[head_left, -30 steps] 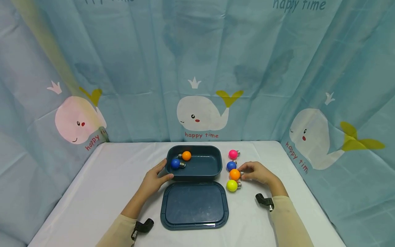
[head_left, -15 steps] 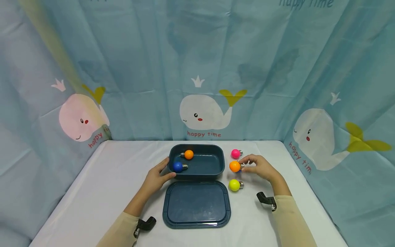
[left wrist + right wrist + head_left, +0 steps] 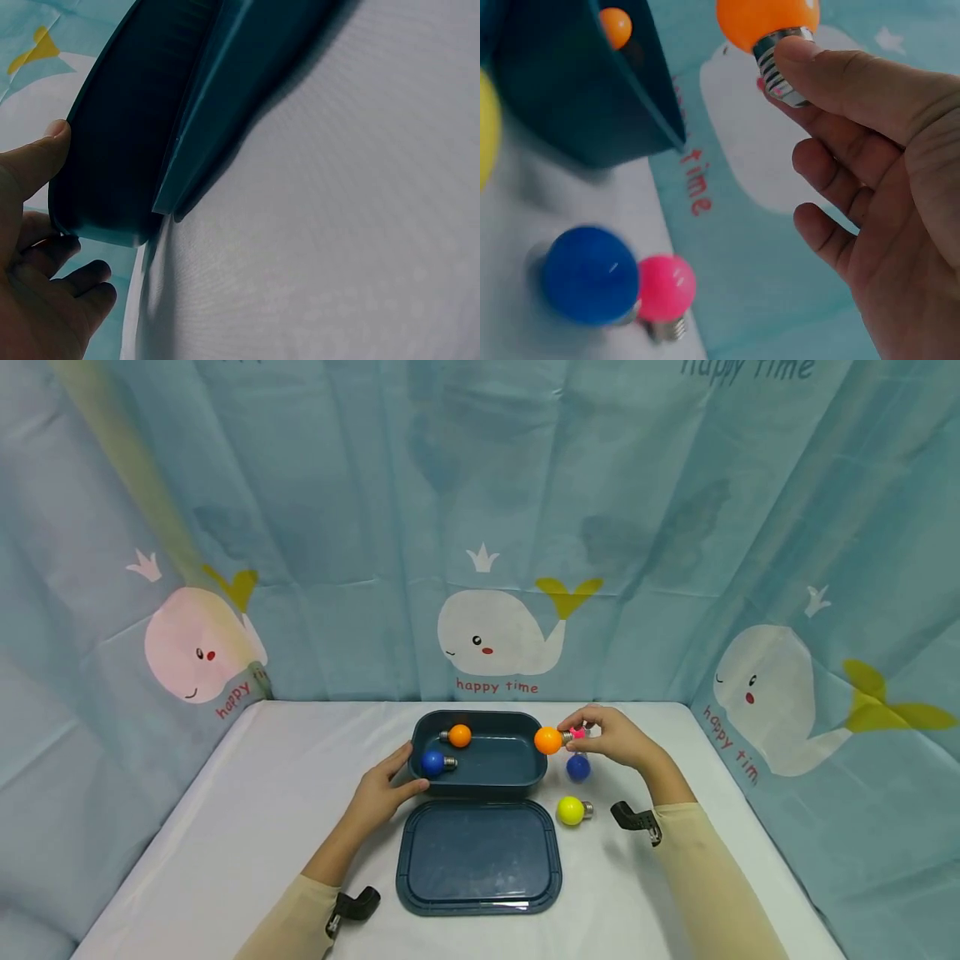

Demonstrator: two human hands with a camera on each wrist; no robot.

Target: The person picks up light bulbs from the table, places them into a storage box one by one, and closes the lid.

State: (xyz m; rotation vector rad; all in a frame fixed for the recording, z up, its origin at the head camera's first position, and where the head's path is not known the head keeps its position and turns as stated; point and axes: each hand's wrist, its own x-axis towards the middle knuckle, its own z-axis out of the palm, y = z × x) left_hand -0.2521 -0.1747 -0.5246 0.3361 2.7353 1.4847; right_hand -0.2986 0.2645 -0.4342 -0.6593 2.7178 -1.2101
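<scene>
My right hand (image 3: 617, 739) pinches an orange light bulb (image 3: 547, 741) by its metal screw base, between thumb and index finger. The bulb hangs in the air over the right rim of a dark blue-green box (image 3: 498, 789). At the box's front left corner, my left hand (image 3: 377, 797) holds the wall with thumb and fingers spread around it. Inside the box, on its left side, lie another orange bulb (image 3: 460, 736) and a blue bulb (image 3: 432, 763). Right of the box are a second blue bulb (image 3: 592, 275), a pink bulb (image 3: 666, 288) and a yellow bulb (image 3: 570, 811).
A flat dark blue-green lid (image 3: 480, 860) lies on the white tablecloth (image 3: 300, 760), just in front of the box. Light blue curtains (image 3: 360, 643) printed with whales hang behind the table and at both sides. A black wrist camera (image 3: 358, 904) sits on the left sleeve.
The right hand has lifted the orange bulb off the table from beside the other bulbs and carried it up and left to the box's rim. The left hand stays at the corner.
</scene>
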